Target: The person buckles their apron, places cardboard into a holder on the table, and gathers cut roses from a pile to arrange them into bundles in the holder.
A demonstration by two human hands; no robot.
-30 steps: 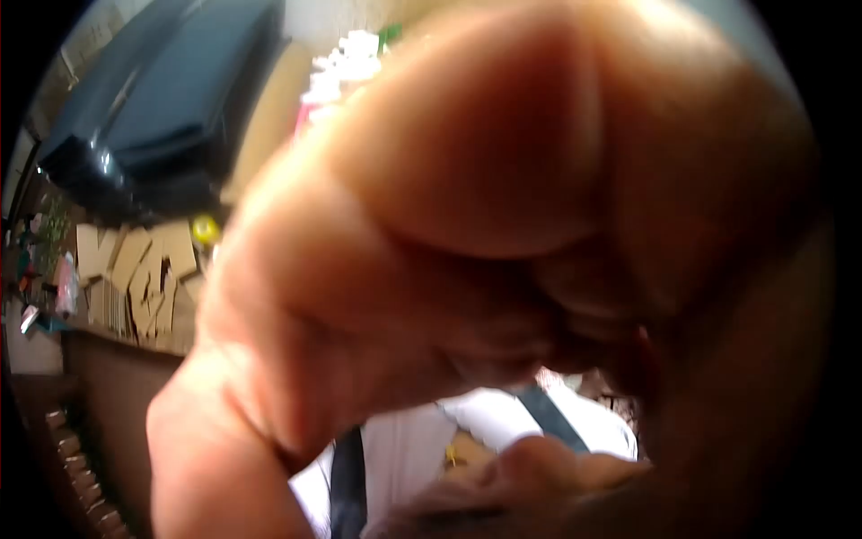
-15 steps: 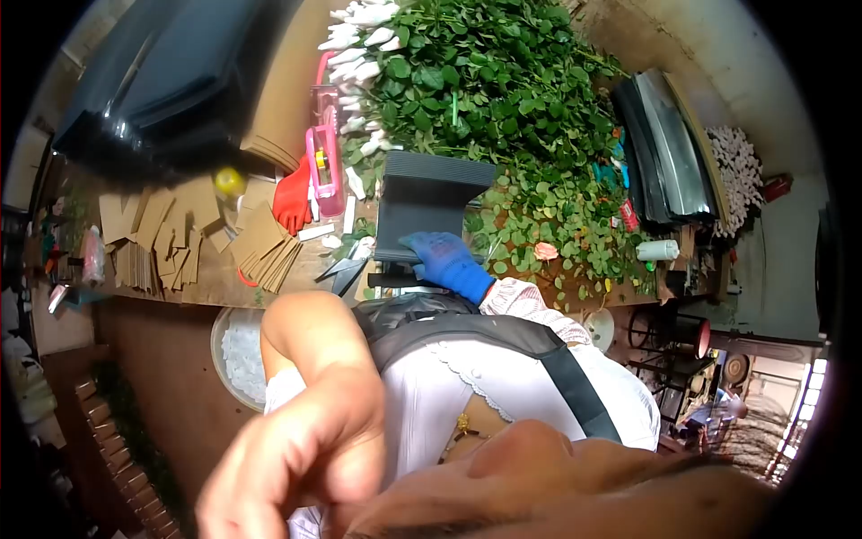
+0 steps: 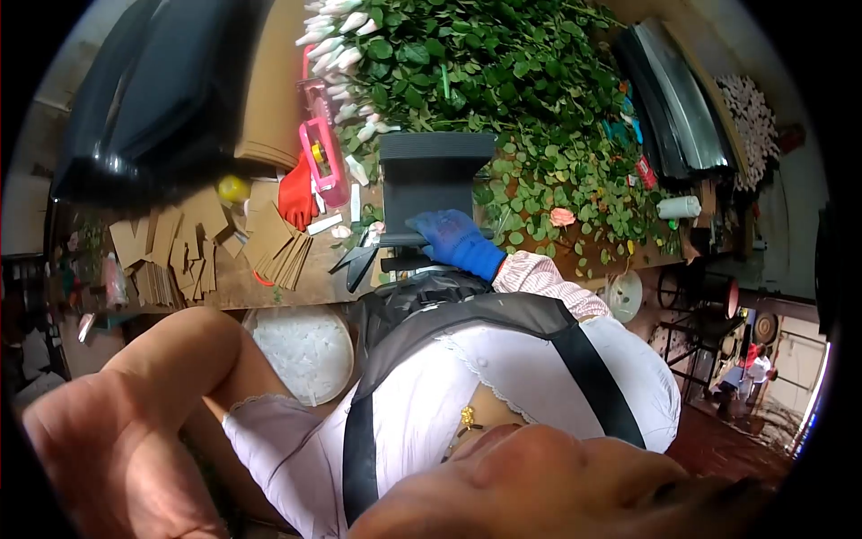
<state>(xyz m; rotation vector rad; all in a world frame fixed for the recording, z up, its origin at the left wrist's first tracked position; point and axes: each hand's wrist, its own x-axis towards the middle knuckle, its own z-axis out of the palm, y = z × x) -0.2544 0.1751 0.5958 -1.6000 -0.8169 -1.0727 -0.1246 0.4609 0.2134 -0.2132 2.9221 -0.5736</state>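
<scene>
My right hand (image 3: 453,241), in a blue glove, lies on the near edge of a dark grey ribbed stand (image 3: 429,190) on the workbench, its fingers stretched across the surface. Bare and close to the camera at the lower left, my left hand (image 3: 117,449) is raised away from the bench; its fingers run out of the frame. Scissors (image 3: 362,262) with dark handles lie just left of the stand. Beyond them are a pink tape dispenser (image 3: 325,162) and a red glove (image 3: 296,196). A pink rose (image 3: 562,216) rests among loose leaves on the right.
Leafy green stems (image 3: 503,81) with white-wrapped heads (image 3: 334,49) pile up at the back. Cardboard pieces (image 3: 184,247) lie on the left, below black sheeting (image 3: 171,99). A white-filled bucket (image 3: 303,355) stands under the bench edge. People (image 3: 750,373) are far off at right.
My left hand has swung from near my face outward to the lower left. The gloved right hand stays on the stand. The view has shifted slightly, showing more of the bucket.
</scene>
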